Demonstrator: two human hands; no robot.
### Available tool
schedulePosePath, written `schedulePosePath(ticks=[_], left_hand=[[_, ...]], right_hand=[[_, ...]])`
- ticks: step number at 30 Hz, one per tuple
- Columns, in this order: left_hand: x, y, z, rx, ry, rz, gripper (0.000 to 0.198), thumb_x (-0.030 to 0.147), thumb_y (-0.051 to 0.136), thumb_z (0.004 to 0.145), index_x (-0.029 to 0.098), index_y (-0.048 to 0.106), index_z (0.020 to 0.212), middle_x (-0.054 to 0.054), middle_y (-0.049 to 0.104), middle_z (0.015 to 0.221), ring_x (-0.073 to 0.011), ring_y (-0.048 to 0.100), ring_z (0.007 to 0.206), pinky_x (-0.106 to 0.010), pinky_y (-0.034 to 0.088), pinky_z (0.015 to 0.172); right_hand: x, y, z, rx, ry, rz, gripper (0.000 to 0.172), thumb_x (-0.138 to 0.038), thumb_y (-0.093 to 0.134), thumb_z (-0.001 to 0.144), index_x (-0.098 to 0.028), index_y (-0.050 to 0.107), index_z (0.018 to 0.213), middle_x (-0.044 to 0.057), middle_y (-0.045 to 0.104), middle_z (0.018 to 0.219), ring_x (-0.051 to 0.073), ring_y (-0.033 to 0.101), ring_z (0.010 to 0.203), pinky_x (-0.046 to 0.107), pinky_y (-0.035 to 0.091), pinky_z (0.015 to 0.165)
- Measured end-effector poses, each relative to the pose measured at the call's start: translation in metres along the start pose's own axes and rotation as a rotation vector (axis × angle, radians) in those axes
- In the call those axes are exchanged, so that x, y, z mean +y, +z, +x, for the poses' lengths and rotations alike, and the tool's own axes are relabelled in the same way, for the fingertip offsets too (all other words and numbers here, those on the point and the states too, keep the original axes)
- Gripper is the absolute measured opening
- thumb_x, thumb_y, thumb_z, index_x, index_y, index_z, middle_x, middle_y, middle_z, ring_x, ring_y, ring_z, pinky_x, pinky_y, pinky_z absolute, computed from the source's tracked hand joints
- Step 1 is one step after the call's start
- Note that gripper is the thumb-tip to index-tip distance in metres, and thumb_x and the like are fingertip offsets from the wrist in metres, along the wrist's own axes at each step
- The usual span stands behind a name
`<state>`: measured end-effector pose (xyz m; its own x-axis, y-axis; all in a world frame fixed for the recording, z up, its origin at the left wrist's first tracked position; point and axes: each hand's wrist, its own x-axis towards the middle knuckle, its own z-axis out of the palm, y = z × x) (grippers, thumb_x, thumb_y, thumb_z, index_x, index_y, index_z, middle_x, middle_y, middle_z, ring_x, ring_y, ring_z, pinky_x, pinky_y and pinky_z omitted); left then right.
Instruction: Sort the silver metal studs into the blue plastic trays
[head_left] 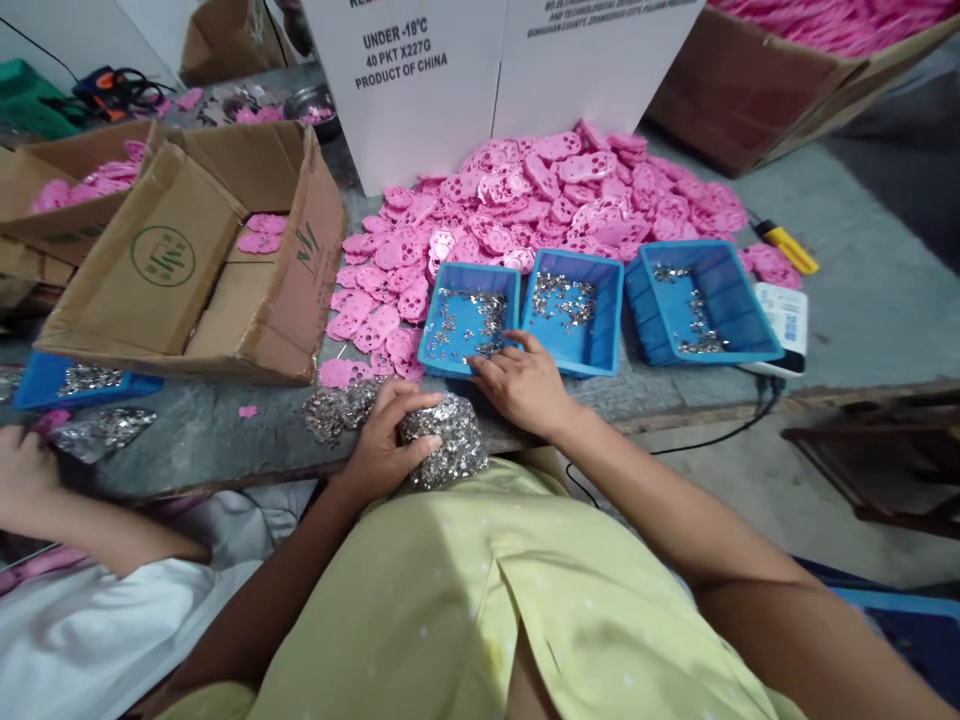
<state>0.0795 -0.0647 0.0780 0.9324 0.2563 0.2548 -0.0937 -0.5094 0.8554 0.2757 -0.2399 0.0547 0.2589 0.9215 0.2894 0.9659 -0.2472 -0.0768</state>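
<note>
My left hand (386,440) is closed around a clear bag of small shiny metal parts (444,442) at the near table edge, against my yellow-green top. My right hand (525,385) rests at the front rim of the left blue tray (457,365), fingers bent and reaching among the loose metal parts inside; whether it pinches any is hidden. A second blue tray (600,340) with metal parts sits right beside it. A big heap of pink plastic pieces (540,205) lies behind the trays.
A third blue tray (750,330) stands at the right, by a white device (787,320) and a yellow tool (787,248). An open cardboard box (180,300) is at left. White cartons (420,90) stand behind. Another person's hand (26,475) works at far left.
</note>
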Motion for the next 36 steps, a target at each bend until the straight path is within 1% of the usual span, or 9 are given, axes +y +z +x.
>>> schedulePosePath(ticks=[3, 6, 9, 12, 15, 18, 23, 31, 36], left_hand=[[-0.005, 0.002, -0.016, 0.003, -0.036, 0.01, 0.04, 0.02, 0.072, 0.085, 0.028, 0.07, 0.124, -0.005, 0.058, 0.116, -0.0217, 0.06, 0.113, -0.038, 0.051, 0.103], [-0.015, 0.003, -0.026, -0.009, -0.088, -0.007, 0.041, 0.019, 0.073, 0.083, 0.026, 0.071, 0.123, -0.006, 0.058, 0.118, -0.0226, 0.059, 0.115, -0.039, 0.05, 0.106], [-0.026, 0.009, -0.03, 0.001, -0.119, -0.073, 0.04, 0.023, 0.073, 0.084, 0.025, 0.071, 0.125, -0.007, 0.057, 0.12, -0.0233, 0.059, 0.118, -0.041, 0.048, 0.109], [-0.034, 0.018, -0.027, 0.024, -0.098, -0.129, 0.04, 0.024, 0.074, 0.084, 0.026, 0.071, 0.125, -0.007, 0.056, 0.119, -0.0229, 0.058, 0.117, -0.041, 0.047, 0.11], [-0.037, 0.025, -0.02, 0.011, -0.068, -0.13, 0.04, 0.019, 0.074, 0.082, 0.026, 0.072, 0.122, -0.006, 0.057, 0.117, -0.0227, 0.058, 0.117, -0.04, 0.048, 0.11], [-0.039, 0.031, -0.013, 0.008, -0.032, -0.13, 0.04, 0.015, 0.074, 0.08, 0.024, 0.073, 0.119, -0.006, 0.058, 0.114, -0.022, 0.059, 0.115, -0.039, 0.05, 0.107], [-0.045, 0.042, -0.001, 0.026, 0.019, -0.134, 0.037, 0.014, 0.074, 0.08, 0.023, 0.072, 0.116, -0.005, 0.057, 0.11, -0.021, 0.06, 0.111, -0.037, 0.052, 0.104], [-0.063, 0.051, 0.026, 0.088, 0.066, -0.08, 0.04, 0.014, 0.07, 0.084, 0.024, 0.069, 0.123, -0.006, 0.059, 0.117, -0.0222, 0.061, 0.116, -0.039, 0.051, 0.107], [-0.073, 0.071, 0.031, 0.2, 0.126, -0.033, 0.041, 0.015, 0.062, 0.09, 0.022, 0.061, 0.131, -0.009, 0.062, 0.123, -0.0234, 0.06, 0.121, -0.042, 0.049, 0.109]], right_hand=[[-0.006, 0.001, -0.004, 0.006, -0.003, -0.063, 0.029, -0.026, 0.051, 0.109, -0.013, 0.076, 0.116, 0.005, 0.071, 0.072, 0.02, 0.056, 0.069, 0.036, 0.036, 0.093], [-0.017, 0.005, 0.002, -0.034, 0.063, -0.107, 0.024, -0.027, 0.059, 0.106, -0.013, 0.077, 0.114, 0.007, 0.073, 0.073, 0.021, 0.058, 0.068, 0.035, 0.034, 0.083], [-0.03, 0.005, 0.022, -0.056, 0.116, -0.125, 0.026, -0.03, 0.06, 0.105, -0.012, 0.076, 0.116, 0.01, 0.075, 0.075, 0.022, 0.061, 0.068, 0.035, 0.032, 0.077], [-0.038, 0.0, 0.046, -0.021, 0.121, -0.123, 0.028, -0.029, 0.056, 0.106, -0.012, 0.075, 0.116, 0.01, 0.075, 0.076, 0.023, 0.064, 0.069, 0.035, 0.031, 0.074], [-0.034, -0.005, 0.06, 0.015, 0.117, -0.132, 0.026, -0.029, 0.057, 0.104, -0.012, 0.076, 0.1, 0.011, 0.074, 0.072, 0.023, 0.063, 0.068, 0.035, 0.03, 0.072], [-0.029, -0.008, 0.06, 0.063, 0.081, -0.147, 0.027, -0.029, 0.059, 0.102, -0.013, 0.072, 0.085, 0.01, 0.069, 0.065, 0.023, 0.061, 0.064, 0.035, 0.031, 0.07], [-0.028, -0.005, 0.066, 0.148, 0.054, -0.12, 0.035, -0.031, 0.049, 0.107, -0.014, 0.069, 0.084, 0.007, 0.065, 0.061, 0.021, 0.057, 0.061, 0.036, 0.035, 0.071], [0.005, 0.007, 0.154, 0.073, 0.355, -0.115, 0.033, -0.025, 0.04, 0.108, -0.01, 0.068, 0.103, 0.016, 0.071, 0.082, 0.029, 0.064, 0.08, 0.048, 0.044, 0.09], [0.011, 0.034, 0.173, -0.04, 0.429, -0.095, 0.036, -0.028, 0.038, 0.11, -0.004, 0.064, 0.118, 0.02, 0.071, 0.094, 0.033, 0.065, 0.094, 0.053, 0.041, 0.099]])
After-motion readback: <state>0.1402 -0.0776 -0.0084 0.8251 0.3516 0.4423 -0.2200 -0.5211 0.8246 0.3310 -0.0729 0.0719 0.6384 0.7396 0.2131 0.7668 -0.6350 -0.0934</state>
